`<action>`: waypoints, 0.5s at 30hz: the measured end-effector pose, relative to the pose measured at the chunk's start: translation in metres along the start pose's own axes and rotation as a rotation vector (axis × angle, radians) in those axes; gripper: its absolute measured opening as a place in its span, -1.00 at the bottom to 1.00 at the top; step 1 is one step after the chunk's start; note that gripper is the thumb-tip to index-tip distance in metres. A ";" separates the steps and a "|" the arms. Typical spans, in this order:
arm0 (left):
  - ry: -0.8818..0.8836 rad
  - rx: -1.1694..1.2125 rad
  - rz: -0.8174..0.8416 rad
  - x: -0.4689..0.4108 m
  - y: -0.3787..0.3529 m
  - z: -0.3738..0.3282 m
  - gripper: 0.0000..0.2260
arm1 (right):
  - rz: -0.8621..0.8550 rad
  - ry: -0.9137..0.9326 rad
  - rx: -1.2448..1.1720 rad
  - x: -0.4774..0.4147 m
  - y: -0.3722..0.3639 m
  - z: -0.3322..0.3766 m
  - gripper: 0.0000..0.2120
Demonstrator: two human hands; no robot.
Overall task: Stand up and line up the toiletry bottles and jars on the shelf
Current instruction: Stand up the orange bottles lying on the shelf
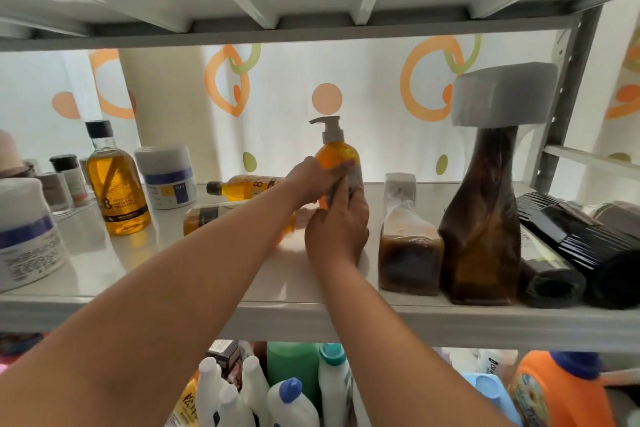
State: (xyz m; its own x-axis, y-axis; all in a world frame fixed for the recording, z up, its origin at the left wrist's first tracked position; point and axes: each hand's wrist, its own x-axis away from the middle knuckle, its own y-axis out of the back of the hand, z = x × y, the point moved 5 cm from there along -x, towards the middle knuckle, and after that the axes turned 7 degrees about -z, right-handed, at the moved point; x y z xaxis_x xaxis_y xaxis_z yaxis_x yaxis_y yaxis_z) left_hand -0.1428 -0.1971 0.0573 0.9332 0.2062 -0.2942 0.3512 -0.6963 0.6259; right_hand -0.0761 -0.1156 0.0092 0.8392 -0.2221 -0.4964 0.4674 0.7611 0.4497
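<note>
1. Pump bottle [337,156] stands upright mid-shelf [104,260]. Left grip [311,180] is wrapped round its middle, right grip [337,232] curled round its lower part.
2. Left forearm crosses just above lying bottle [204,218]. A low pull-back could roll it off the front edge.
3. Brown bottle [408,246] stands near on the right. A sideways slide could knock it.
4. Pump head likely top-heavy, so releasing on a tilt could topple it.

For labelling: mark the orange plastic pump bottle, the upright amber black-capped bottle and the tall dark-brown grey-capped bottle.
orange plastic pump bottle [336,151]: head view, upper body.
upright amber black-capped bottle [117,189]: head view, middle of body.
tall dark-brown grey-capped bottle [481,236]: head view, lower body.
</note>
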 end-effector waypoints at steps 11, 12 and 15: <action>0.073 -0.127 0.160 0.014 0.004 -0.009 -0.48 | -0.245 0.117 0.500 0.011 0.006 0.006 -0.29; 0.090 -0.133 0.199 0.017 0.004 -0.009 -0.48 | -0.267 0.139 0.518 0.012 0.008 0.008 -0.32; 0.144 -0.045 0.286 0.021 0.006 -0.002 -0.50 | -0.296 0.226 0.573 0.017 0.015 0.013 -0.43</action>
State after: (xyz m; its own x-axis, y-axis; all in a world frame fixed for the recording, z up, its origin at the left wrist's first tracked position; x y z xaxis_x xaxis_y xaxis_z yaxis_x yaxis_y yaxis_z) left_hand -0.1203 -0.1958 0.0565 0.9946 0.1038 0.0011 0.0733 -0.7095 0.7008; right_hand -0.0511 -0.1157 0.0178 0.6036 -0.1916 -0.7739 0.7941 0.2310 0.5622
